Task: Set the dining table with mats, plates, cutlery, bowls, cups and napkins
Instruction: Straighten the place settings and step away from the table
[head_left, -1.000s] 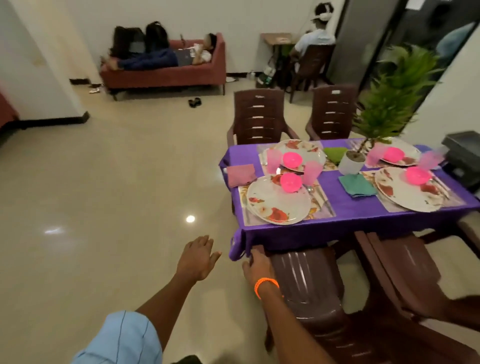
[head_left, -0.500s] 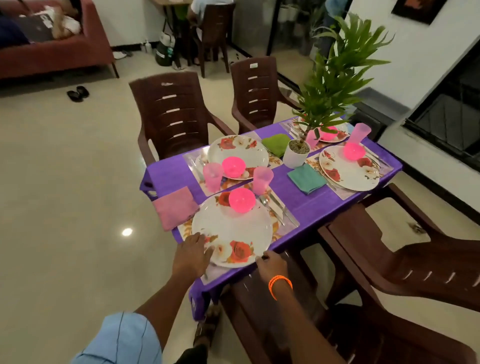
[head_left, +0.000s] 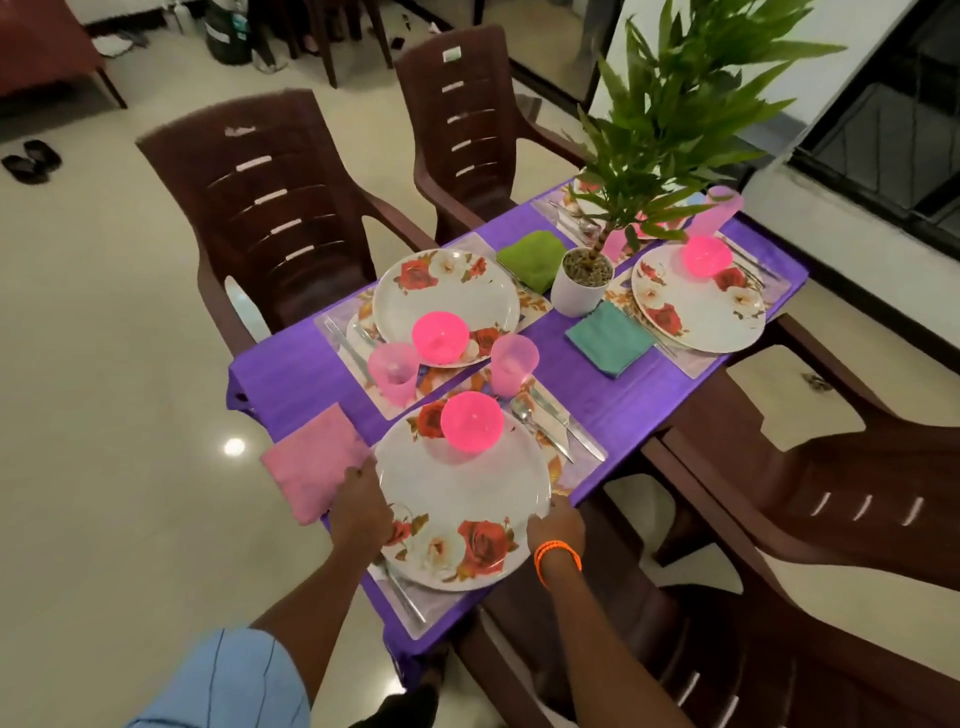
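Hands at lower centre of frame, one on each side of nearest plate (head_left: 462, 499).

- Left hand (head_left: 362, 506): on plate's left rim, fingers curled over the edge, gripping it. Hand also overlaps pink napkin (head_left: 314, 460) lying just left of plate.
- Right hand (head_left: 555, 526): at plate's right rim, orange wristband (head_left: 557, 556) on wrist. Fingers hidden behind the hand; grip on rim cannot be told.
- Nearest plate: white with rose pattern, on a mat at near edge of purple table (head_left: 291, 374). Pink bowl (head_left: 471, 421) on its far part.
- Cutlery (head_left: 550, 423): spoon and knife on mat, just right of plate. Further piece (head_left: 405, 592) below plate's lower left edge.
- Two pink cups (head_left: 393, 371) (head_left: 513, 362): between nearest plate and second plate (head_left: 447, 299), centre of frame.
- Green napkin (head_left: 532, 257) and teal napkin (head_left: 610, 338): either side of white plant pot (head_left: 579, 283), centre right.
- Third plate (head_left: 698, 304), carrying a pink bowl: right of pot.
- Brown chairs (head_left: 270, 208): upper left, upper centre and right of frame.
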